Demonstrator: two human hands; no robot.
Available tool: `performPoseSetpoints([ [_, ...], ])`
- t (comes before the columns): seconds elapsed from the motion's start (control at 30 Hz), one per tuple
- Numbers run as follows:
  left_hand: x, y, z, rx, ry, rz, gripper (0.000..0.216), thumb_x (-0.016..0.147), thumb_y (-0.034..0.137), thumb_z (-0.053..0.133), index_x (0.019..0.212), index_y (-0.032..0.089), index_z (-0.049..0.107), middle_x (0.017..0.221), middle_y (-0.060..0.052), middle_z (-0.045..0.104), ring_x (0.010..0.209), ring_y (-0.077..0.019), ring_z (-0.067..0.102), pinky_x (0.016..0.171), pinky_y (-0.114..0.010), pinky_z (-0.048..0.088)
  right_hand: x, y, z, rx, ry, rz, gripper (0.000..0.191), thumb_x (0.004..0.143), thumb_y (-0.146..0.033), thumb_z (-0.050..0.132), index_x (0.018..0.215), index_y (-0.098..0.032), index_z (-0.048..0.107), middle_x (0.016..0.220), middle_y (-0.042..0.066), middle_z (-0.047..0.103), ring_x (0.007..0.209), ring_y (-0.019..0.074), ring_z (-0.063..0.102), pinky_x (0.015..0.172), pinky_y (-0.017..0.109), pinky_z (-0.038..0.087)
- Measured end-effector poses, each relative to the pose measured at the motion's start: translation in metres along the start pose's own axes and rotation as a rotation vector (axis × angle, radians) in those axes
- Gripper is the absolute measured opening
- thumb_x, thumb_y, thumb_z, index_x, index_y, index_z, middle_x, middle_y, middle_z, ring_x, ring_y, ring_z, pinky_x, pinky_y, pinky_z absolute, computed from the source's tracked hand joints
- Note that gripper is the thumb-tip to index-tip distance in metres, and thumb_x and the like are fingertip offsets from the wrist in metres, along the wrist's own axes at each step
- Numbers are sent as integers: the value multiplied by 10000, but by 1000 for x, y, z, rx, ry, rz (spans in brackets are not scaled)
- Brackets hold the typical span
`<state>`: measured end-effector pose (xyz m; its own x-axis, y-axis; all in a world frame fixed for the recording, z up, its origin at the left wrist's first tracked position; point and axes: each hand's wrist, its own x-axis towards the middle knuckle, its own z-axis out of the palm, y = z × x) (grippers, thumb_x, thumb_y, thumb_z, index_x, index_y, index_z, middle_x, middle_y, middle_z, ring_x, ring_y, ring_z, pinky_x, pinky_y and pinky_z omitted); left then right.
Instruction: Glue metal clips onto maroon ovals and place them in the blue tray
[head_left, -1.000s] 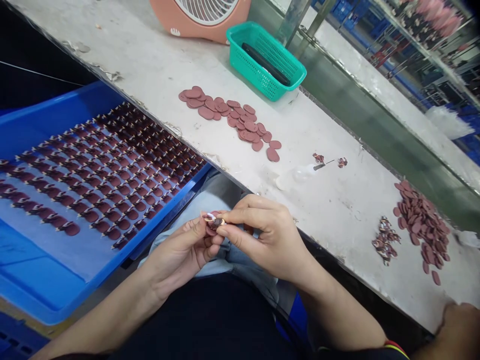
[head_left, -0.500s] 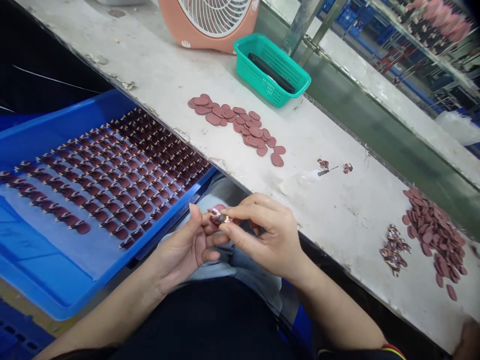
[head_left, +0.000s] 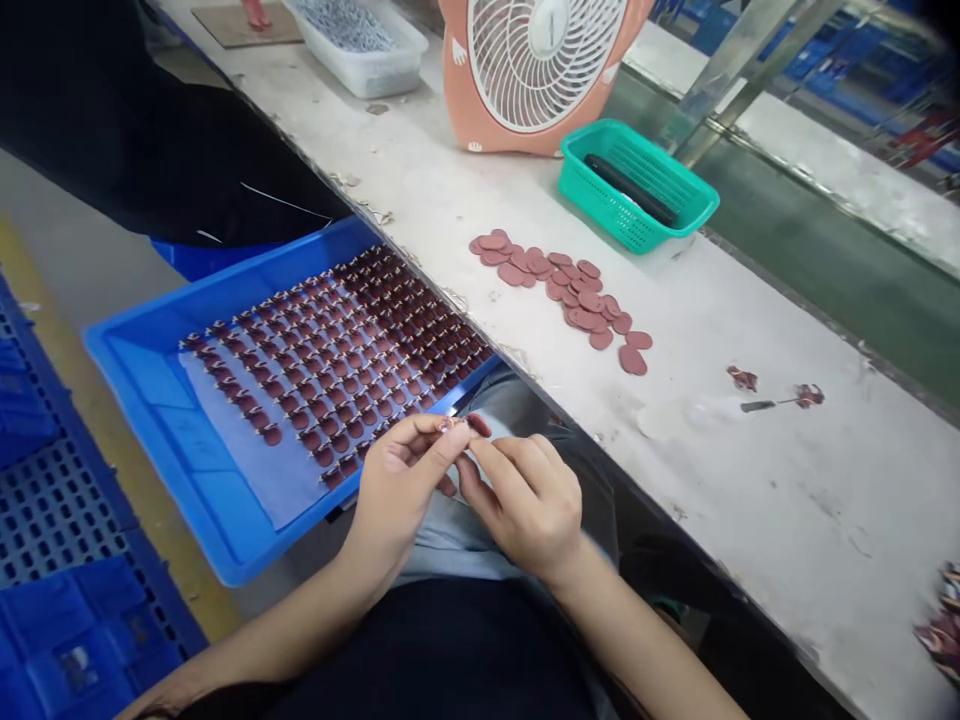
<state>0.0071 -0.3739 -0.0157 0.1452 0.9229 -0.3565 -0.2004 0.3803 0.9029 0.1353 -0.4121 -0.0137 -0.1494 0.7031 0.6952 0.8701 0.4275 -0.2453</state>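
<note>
Small maroon oval pad with a pale metal fitting (head_left: 466, 426) is located at the fingertips of the left hand (head_left: 397, 480), pinched closed between thumb and forefinger at the fitting end. The right hand (head_left: 529, 505) is curled just below the pad, fingers loosely parted; contact with the pad cannot be confirmed. The item is judged light, thin and somewhat soft, best taken by the fitting rather than the pad face. Its long axis runs roughly level across the view, maroon end pointing right; fingers partly hide it. A shallow blue plastic tray (head_left: 247, 565) holding rows of similar pads lies left of the grip.
</note>
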Motion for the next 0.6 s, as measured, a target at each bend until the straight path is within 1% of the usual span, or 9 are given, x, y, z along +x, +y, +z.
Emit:
performPoseSetpoints([
  [0.07,5,-3,-17,136,63,29,325,805,512,730,917,211,682,954,-46,751,769,-168,675,555,-234,543,0,-7,-4,45,-21,-44,152,906,-168,684,1041,-98,680,711,40,687,575,148,559,514,302,465],
  [0.13,11,-4,-47,319,175,81,368,811,545,704,987,222,693,993,-51,751,829,-198,687,600,-265,554,-2,-11,-11,94,-35,-98,152,893,-161,688,1025,-83,689,697,40,685,547,141,542,485,295,452],
  [0.23,19,1,-111,666,399,141,376,784,549,726,994,237,733,964,-35,756,845,-218,672,741,-314,537,-12,-10,-22,127,-54,-98,136,861,-102,703,993,-66,701,701,53,685,563,141,562,494,286,464],
  [0.27,21,4,-133,778,451,130,358,774,527,749,997,248,747,1009,-34,758,862,-225,662,766,-319,510,-17,-8,-25,125,-59,-76,137,853,-83,707,989,-65,703,702,56,683,575,143,572,505,285,472],
  [0.3,23,7,-154,890,483,111,331,761,527,760,969,269,764,1001,-22,761,813,-224,648,736,-315,480,-21,-5,-27,120,-64,-54,140,847,-66,709,988,-66,702,706,58,680,586,146,581,515,285,480],
  [0.37,27,10,-190,1069,453,67,251,712,525,795,853,316,790,862,14,750,713,-214,596,639,-279,395,-30,0,-28,110,-76,-20,150,845,-50,706,993,-74,698,715,62,679,596,151,587,525,287,488],
  [0.43,32,6,-213,1228,390,89,198,734,532,764,777,341,790,713,24,696,663,-212,548,585,-256,302,-35,4,-28,104,-103,-5,157,848,-54,704,1002,-84,691,727,65,684,598,154,597,527,287,495],
  [0.5,39,-5,-227,1384,330,178,228,803,542,683,786,340,787,658,14,656,621,-210,517,575,-259,252,-37,6,-28,100,-134,5,161,855,-68,701,1012,-97,687,728,63,687,597,156,605,525,285,504],
  [0.6,49,-21,-234,1519,269,291,298,855,550,598,793,319,775,643,1,649,574,-204,500,575,-274,234,-37,6,-29,90,-139,24,158,867,-82,691,1019,-124,682,713,49,682,586,152,605,513,277,510],
])
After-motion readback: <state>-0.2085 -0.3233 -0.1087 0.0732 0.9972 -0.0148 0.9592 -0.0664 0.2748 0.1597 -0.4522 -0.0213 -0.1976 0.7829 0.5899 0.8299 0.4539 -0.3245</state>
